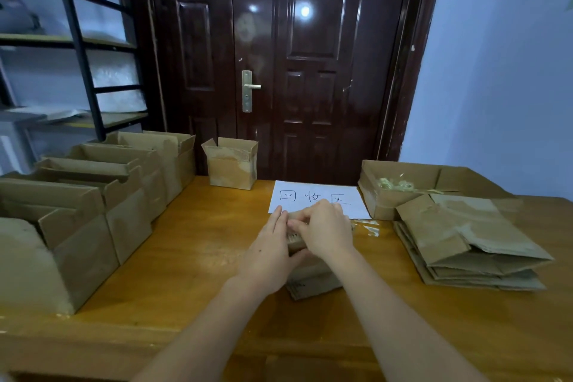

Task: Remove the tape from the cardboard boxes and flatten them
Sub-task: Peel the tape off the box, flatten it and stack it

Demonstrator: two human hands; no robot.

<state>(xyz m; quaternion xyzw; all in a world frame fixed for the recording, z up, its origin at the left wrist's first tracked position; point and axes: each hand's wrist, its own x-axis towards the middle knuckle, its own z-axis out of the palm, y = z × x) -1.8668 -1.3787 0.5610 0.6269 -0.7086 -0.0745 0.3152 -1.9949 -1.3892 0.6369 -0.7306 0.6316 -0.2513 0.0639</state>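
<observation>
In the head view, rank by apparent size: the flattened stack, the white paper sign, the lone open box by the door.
1. Flattened stack, clearly largest.
2. White paper sign and lone open box look alike; the box sits farther back, so their order is unsure.

Single head view, looking forward and down over table point(192, 242), near hands, facing door point(310, 71).

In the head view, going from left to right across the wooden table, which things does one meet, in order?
Row of open cardboard boxes → single open box near the door → left hand → right hand, both on a small box → stack of flattened boxes.
</observation>
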